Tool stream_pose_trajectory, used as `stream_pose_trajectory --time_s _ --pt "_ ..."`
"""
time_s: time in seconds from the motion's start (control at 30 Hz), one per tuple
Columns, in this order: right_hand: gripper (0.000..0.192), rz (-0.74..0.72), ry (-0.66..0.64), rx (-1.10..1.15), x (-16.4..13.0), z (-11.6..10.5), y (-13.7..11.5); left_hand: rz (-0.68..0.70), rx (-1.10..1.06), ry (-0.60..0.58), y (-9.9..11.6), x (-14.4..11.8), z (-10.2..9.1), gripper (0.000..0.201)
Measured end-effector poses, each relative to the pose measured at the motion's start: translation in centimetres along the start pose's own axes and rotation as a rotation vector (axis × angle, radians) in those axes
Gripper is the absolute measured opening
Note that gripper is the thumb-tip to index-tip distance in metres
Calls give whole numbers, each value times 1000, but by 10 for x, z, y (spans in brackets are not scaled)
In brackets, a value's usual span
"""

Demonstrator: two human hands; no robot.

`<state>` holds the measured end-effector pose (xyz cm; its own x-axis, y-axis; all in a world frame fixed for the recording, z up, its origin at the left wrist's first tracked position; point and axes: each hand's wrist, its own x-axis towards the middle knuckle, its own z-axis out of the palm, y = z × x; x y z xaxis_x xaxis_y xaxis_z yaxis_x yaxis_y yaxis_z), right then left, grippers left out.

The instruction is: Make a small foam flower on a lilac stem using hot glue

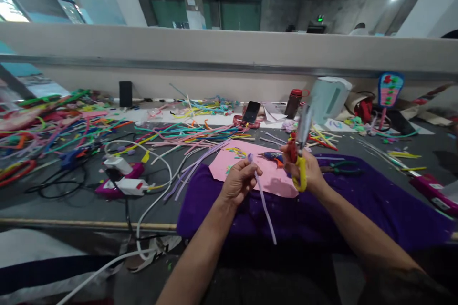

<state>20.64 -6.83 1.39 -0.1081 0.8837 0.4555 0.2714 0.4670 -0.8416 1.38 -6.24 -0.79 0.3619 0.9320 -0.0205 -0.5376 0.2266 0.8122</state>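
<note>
Between the pinched fingers of my left hand (240, 182) is a lilac pipe cleaner (265, 209); its top end is curled and its long tail hangs down. My right hand (310, 171) is closed around scissors with red and yellow handles (301, 174), the blades pointing up and blurred. Below both hands lies a pink sheet (222, 164) on a purple cloth (203, 205). A blue glue gun (272, 156) rests on the sheet, partly hidden by my right hand. Green-handled pliers (345, 168) lie on the cloth to the right.
Many coloured pipe cleaners (200, 133) spread across the table's left and back. A purple power strip (134, 174) with white plugs and cables sits at left. At the back stand a phone (252, 112), a red-capped bottle (294, 104) and a pale blue container (327, 100).
</note>
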Motion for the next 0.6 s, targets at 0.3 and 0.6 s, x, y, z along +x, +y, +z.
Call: stream_pose_trajectory --time_s 0.3,0.6 --pt "30 -82 -89 -505 -10 7 8 28 -61 67 -1 2 0 28" --pt "36 -170 -62 -688 -19 17 2 83 -41 123 -5 3 2 30"
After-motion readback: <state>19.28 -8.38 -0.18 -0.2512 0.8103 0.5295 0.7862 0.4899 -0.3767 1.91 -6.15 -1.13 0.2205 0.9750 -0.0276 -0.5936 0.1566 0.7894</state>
